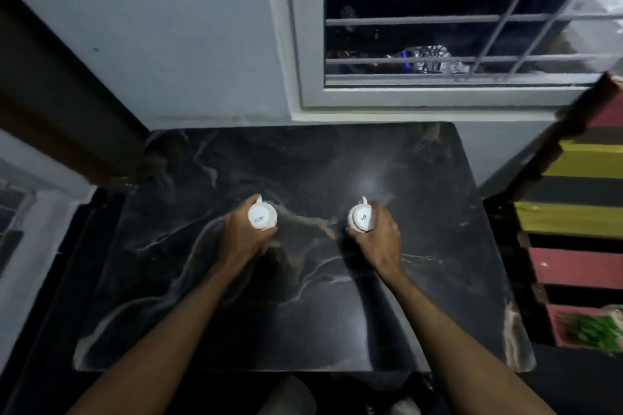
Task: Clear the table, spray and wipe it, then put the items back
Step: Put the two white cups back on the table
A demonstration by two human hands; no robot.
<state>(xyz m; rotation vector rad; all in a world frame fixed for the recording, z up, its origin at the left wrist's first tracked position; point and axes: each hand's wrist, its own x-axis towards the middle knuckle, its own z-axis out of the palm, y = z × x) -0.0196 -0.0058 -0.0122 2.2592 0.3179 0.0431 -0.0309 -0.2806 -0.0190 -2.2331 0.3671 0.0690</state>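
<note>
Already we have a white cup in each hand: our left hand is wrapped around the left cup, our right hand closed on the right cup. Both cups are turned base-up (printed bottoms face us), handles pointing to twelve o'clock, each sitting at the fingertip end of its hand. They hover near the middle of the dark marbled surface, well apart; whether they touch it we cannot tell. Neither hand is nearer, so each move turns on its own cup going straight down or up.
</note>
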